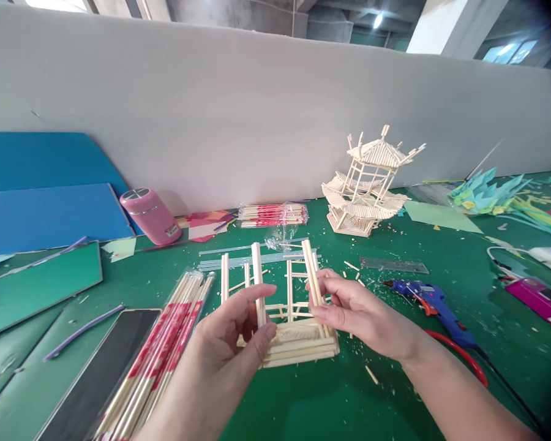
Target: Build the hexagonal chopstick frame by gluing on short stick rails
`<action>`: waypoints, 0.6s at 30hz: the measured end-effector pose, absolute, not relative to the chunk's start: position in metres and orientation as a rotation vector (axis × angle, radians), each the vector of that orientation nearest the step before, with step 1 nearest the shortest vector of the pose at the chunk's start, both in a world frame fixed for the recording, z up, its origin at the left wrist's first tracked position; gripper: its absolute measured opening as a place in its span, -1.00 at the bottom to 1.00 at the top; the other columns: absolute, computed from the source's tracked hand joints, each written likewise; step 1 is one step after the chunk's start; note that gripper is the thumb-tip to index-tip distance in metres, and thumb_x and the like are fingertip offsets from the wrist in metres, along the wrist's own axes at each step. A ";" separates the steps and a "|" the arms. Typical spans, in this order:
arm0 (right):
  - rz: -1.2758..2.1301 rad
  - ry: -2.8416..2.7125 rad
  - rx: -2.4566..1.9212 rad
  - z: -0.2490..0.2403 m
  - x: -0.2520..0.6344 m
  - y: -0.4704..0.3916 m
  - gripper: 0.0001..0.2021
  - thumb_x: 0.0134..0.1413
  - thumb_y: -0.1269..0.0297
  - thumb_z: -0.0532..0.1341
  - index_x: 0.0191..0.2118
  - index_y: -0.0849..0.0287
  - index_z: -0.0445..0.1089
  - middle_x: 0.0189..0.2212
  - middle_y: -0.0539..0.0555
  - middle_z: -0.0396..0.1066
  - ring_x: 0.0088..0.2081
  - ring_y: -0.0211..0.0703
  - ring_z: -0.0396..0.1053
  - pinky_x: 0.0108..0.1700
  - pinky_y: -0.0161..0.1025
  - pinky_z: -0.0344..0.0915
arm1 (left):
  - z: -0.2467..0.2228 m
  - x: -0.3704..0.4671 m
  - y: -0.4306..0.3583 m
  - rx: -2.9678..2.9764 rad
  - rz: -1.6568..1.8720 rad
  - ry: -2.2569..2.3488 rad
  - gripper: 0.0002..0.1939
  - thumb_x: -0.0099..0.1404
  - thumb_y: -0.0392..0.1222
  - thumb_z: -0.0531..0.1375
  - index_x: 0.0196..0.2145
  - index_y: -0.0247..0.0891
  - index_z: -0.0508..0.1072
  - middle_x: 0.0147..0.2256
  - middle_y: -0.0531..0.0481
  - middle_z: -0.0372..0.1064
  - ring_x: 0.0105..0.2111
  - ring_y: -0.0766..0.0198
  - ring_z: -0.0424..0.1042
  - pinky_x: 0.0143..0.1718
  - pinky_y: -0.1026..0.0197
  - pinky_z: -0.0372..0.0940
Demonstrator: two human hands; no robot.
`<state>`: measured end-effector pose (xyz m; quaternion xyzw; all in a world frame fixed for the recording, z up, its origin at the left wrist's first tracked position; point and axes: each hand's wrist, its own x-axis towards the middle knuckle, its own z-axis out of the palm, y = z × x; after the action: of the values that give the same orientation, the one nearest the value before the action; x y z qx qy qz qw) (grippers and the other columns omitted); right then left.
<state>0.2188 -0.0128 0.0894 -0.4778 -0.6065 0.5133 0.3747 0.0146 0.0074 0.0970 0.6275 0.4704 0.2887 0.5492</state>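
A small frame of pale wooden sticks [298, 350] is in front of me at the middle, with upright posts and a layered base. My left hand [229, 337] is closed around its near left post [257, 269], thumb and forefinger on either side. The near right post [311, 263], which leans a little, is pinched between the thumb and fingers of my right hand [349, 309]. Some of my left fingers are hidden behind the frame. Beyond it, to the right, stands a finished-looking stick pagoda [367, 190] with two roof tiers.
Right of my hand lie a blue glue gun [434, 300], red-handled pliers [459, 355] and a clear ruler [395, 264]. At left are bundled chopsticks [160, 349], a dark phone-like slab [105, 373] and a pink cup [150, 215]. Glue sticks [232, 262] lie behind the frame.
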 end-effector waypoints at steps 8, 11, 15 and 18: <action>1.407 -1.518 -1.163 0.087 0.224 -0.010 -0.89 0.09 0.23 0.15 -0.30 0.15 0.32 -0.26 0.01 0.19 -0.25 -0.25 0.15 -0.25 -0.29 0.11 | 0.097 0.017 0.010 1.510 0.694 1.138 -0.67 0.19 -0.11 0.11 -0.07 -0.14 0.29 -0.54 0.14 0.14 -0.51 0.32 0.17 -0.53 0.30 0.17; 1.424 -1.515 -1.143 0.086 0.225 -0.011 -0.87 0.10 0.22 0.15 -0.26 0.14 0.32 -0.25 0.00 0.18 -0.27 -0.28 0.14 -0.27 -0.30 0.11 | 0.098 0.018 0.009 1.507 0.699 1.143 -0.68 0.19 -0.12 0.12 -0.07 -0.14 0.30 -0.55 0.14 0.13 -0.52 0.33 0.16 -0.54 0.31 0.16; 1.435 -1.515 -1.122 0.086 0.225 -0.011 -0.85 0.11 0.22 0.15 -0.21 0.13 0.32 -0.26 0.00 0.18 -0.27 -0.27 0.14 -0.25 -0.29 0.11 | 0.096 0.016 0.008 1.500 0.717 1.112 -0.70 0.21 -0.12 0.11 -0.08 -0.11 0.30 -0.55 0.15 0.13 -0.52 0.35 0.16 -0.54 0.33 0.17; 1.445 -1.517 -1.115 0.085 0.226 -0.009 -0.84 0.09 0.21 0.16 -0.21 0.13 0.32 -0.28 0.00 0.17 -0.28 -0.27 0.14 -0.25 -0.29 0.12 | 0.092 0.014 0.008 1.499 0.733 1.076 -0.71 0.23 -0.11 0.10 -0.06 -0.08 0.28 -0.54 0.15 0.14 -0.51 0.34 0.17 -0.53 0.33 0.18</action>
<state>0.2264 -0.0090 0.0847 -0.4357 -0.5927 0.5643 0.3747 0.0144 0.0079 0.0918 0.6325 0.4537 0.3090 0.5464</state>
